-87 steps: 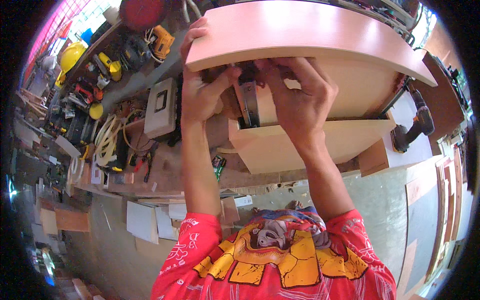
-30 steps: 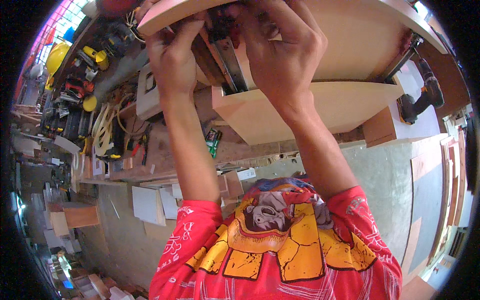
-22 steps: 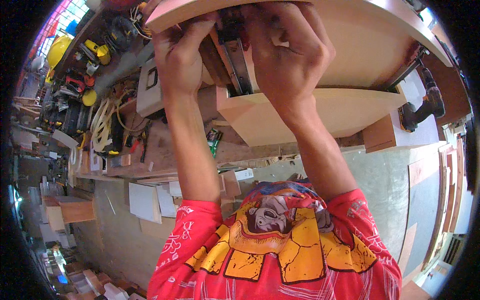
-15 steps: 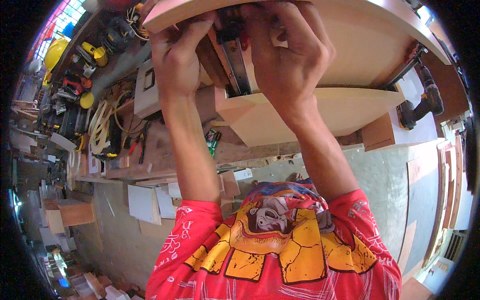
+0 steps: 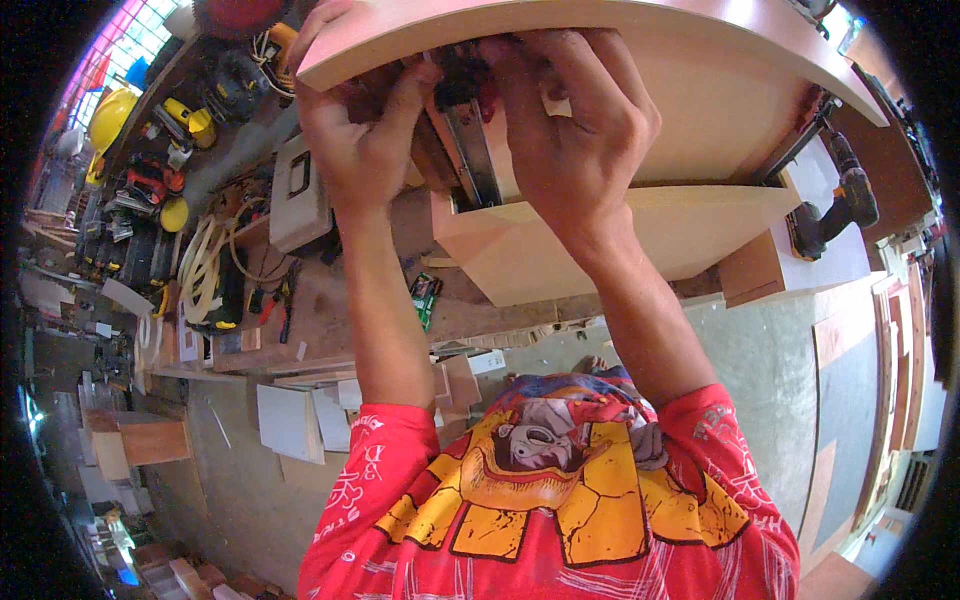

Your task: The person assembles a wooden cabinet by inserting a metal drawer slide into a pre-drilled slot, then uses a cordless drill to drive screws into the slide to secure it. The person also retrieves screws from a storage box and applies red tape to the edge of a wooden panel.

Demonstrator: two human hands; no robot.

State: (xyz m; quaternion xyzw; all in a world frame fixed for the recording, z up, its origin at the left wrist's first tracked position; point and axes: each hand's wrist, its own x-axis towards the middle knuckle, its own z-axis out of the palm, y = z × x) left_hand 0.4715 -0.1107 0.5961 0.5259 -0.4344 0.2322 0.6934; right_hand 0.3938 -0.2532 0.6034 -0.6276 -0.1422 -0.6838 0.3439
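Nearest the camera, a red printed shirt (image 5: 560, 500) is filling the lower frame, both forearms rising from it.

Left hand (image 5: 355, 140) is pressing up under the near edge of a curved pale-wood panel (image 5: 600, 30), thumb hooked toward a metal drawer slide (image 5: 475, 150). Grip: fingers curled against panel and slide; whether they are closing around anything, cannot tell.

Right hand (image 5: 575, 130) is clenching over the top of the slide, fingertips tucked under the panel edge.

The slide, a narrow grey steel channel, is lying between the two hands, against the side of a smooth, matte, boxy plywood drawer (image 5: 600, 240) just beneath.

Risk, as judgement: fingers are sitting where slide meets panel, so a slip of either piece could pinch them; the panel, overhanging, could tip if pressure eases.

Right, a black cordless drill (image 5: 835, 210) is resting on a board. Far left, the desk (image 5: 330, 300) is carrying a coiled hose (image 5: 205, 270), yellow tools (image 5: 190, 120) and a yellow hard hat (image 5: 110, 115).
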